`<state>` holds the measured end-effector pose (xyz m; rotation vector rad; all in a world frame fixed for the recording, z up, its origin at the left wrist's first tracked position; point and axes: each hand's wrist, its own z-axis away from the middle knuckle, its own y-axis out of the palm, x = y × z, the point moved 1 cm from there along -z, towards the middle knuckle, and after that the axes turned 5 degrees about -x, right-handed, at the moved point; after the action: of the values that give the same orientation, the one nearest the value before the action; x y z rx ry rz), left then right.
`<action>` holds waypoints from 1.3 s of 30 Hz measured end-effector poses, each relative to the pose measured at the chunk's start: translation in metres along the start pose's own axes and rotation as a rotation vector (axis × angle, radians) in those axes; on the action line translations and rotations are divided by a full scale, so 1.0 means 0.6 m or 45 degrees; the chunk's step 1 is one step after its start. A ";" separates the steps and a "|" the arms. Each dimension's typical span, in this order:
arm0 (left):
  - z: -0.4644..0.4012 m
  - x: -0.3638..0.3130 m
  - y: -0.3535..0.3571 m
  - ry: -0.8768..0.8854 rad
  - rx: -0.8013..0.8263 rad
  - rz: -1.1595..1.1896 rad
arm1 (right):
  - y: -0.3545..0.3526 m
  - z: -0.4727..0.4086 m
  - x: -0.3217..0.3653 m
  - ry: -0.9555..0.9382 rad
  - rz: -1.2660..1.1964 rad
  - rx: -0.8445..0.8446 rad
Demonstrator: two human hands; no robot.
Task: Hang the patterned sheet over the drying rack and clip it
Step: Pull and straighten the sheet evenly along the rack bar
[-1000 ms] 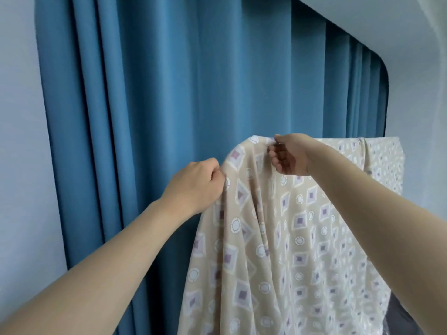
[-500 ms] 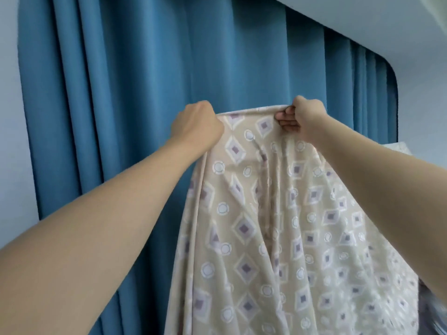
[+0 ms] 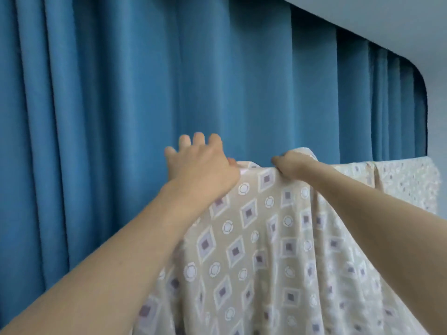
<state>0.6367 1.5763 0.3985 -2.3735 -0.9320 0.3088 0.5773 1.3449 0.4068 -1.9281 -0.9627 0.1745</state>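
The patterned sheet (image 3: 254, 250) hung in front of the person, its top edge raised level with both hands and its body falling in loose folds out of view below; further right the same cloth ran on along a straight top line, where it seemed to lie over the drying rack, though no rail showed. The right hand (image 3: 289, 165) kept a clenched grip on the top edge, fingers curled over the fold; the left hand (image 3: 200, 170) sat at the left end of that edge with fingers spread and straight above it, and only the thumb side seemed to touch the cloth, so its grip looked released. Behind everything hung a pleated blue curtain (image 3: 145, 93), with pale wall (image 3: 399, 18) above and to the right. No clip was in view. The risk, as I judged it, lay at the left corner; with one hand loosened, the hanging weight could drag that end down or bunch the edge before it was pinned.
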 end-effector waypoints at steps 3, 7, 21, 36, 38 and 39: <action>0.035 0.067 0.020 -0.152 0.078 0.114 | 0.003 0.009 0.004 -0.041 -0.043 0.061; 0.050 0.099 0.048 -0.282 0.100 0.485 | 0.006 0.055 0.064 -0.466 -0.340 -0.049; 0.193 0.225 0.106 -0.824 0.040 1.325 | 0.061 0.125 0.187 -0.616 -0.316 -0.777; 0.063 0.056 0.054 -0.207 0.072 0.507 | 0.058 0.066 0.062 -0.572 -0.257 -0.656; 0.066 0.053 0.067 -0.168 -0.116 0.415 | 0.060 0.060 0.055 -0.574 -0.237 -0.652; 0.068 0.055 0.071 -0.171 -0.177 0.412 | 0.061 0.056 0.051 -0.577 -0.224 -0.650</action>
<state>0.6680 1.5904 0.3402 -2.6600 -0.6404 0.5491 0.6022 1.3798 0.3670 -2.2995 -1.5929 0.2929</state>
